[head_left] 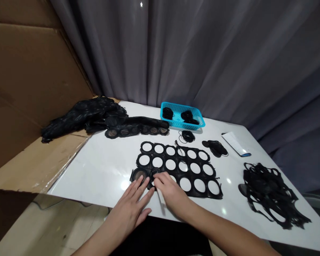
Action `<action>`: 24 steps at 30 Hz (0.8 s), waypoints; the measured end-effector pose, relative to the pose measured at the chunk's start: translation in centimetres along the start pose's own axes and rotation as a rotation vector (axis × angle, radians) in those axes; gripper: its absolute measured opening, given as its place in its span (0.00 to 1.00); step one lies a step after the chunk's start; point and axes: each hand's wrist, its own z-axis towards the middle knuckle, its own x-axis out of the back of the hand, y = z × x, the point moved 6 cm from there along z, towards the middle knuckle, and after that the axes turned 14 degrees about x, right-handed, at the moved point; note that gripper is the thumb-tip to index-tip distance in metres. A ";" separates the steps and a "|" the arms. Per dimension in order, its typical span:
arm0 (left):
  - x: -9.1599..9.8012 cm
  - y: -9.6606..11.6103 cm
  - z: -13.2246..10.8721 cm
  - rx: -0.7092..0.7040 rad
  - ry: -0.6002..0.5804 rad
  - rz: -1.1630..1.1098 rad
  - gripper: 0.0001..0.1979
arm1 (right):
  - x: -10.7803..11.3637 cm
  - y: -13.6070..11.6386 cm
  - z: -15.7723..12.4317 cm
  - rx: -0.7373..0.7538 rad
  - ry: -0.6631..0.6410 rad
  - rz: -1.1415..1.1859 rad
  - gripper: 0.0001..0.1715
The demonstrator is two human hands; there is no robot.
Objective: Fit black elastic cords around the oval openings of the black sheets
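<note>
A thin black sheet [164, 160] with rows of round holes lies flat on the white table in front of me. My left hand [134, 204] rests with outstretched fingers on its near left corner, beside a dark disc [140, 174] that still fills one hole. Just to the right, my right hand [173, 193] is closed, fingertips down at the neighbouring circle in the near row. A slim pale tool [160, 197] shows under its palm; the tool's tip is hidden by the fingers.
Behind the sheet stand a blue basket [164, 122] with black coils and a loose black coil [188, 136]. Thin black discs [216, 147] and a white packet [236, 144] lie right, near tangled black scraps [272, 195]. More black sheets [90, 113] sit left by a cardboard box [34, 71].
</note>
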 end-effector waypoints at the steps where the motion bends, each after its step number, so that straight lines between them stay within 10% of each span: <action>1: 0.0 0.0 0.0 0.007 0.000 -0.005 0.28 | 0.7 0.7 0.0 -0.038 0.045 -0.009 0.12; 8: 0.1 0.1 -0.1 -0.015 -0.009 0.023 0.29 | 6.9 5.8 1.7 -0.277 0.368 0.031 0.11; 17: 1.5 -2.6 -2.1 0.161 0.148 -0.019 0.23 | -0.8 0.3 5.4 -0.064 0.025 0.319 0.09; 24: 1.3 -2.5 -2.6 0.109 0.117 0.074 0.23 | -1.7 -0.4 4.9 -0.072 -0.056 0.345 0.07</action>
